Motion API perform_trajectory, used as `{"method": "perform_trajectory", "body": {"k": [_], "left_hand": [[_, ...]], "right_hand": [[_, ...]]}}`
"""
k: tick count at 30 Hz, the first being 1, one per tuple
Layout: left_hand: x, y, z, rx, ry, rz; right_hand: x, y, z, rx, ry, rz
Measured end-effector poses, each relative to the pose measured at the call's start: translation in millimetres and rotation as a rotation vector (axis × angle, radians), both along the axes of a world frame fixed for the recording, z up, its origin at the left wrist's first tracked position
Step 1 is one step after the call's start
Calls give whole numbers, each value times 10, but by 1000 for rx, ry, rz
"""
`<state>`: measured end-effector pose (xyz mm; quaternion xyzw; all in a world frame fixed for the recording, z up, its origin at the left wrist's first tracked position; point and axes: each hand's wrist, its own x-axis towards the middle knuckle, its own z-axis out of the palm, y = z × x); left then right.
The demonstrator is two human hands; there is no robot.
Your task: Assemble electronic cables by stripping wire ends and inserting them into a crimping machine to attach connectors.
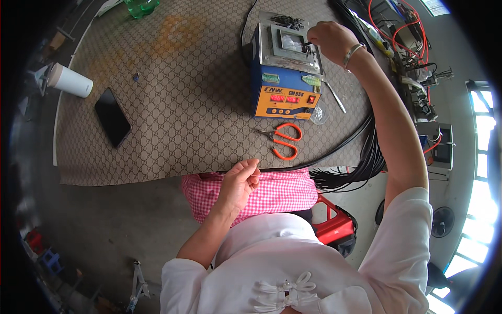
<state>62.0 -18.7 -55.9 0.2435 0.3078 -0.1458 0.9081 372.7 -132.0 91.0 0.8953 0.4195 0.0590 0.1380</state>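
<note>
My right hand (332, 41) reaches over the metal top of a blue and yellow solder pot (260, 89). Its fingers are closed, and a small dark piece shows at their tips, too small to name. Shiny molten metal (289, 42) lies in the pot's square opening, right beside those fingertips. At the table's near edge my left hand (240, 183) is closed in a pinch. A black cable (298, 167) runs along the edge and meets its fingers. Between the hands lie orange-handled snips (285, 148), in front of the pot.
A thick bundle of black cables (361, 167) hangs over the table's right edge. A thin metal tool (334, 97) and a small clear round dish (318, 115) lie beside the pot. Farther left are a black phone (112, 118), a white cup (70, 81) and a green bottle (141, 7).
</note>
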Motion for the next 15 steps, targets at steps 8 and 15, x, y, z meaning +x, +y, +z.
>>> {"method": "perform_trajectory", "body": {"k": [8, 15], "left_hand": [[-1, 14, -25, -14, -2, 4], [5, 10, -30, -10, -16, 2]], "right_hand": [[-21, 223, -6, -112, -22, -50], [11, 272, -46, -106, 10, -100]]}}
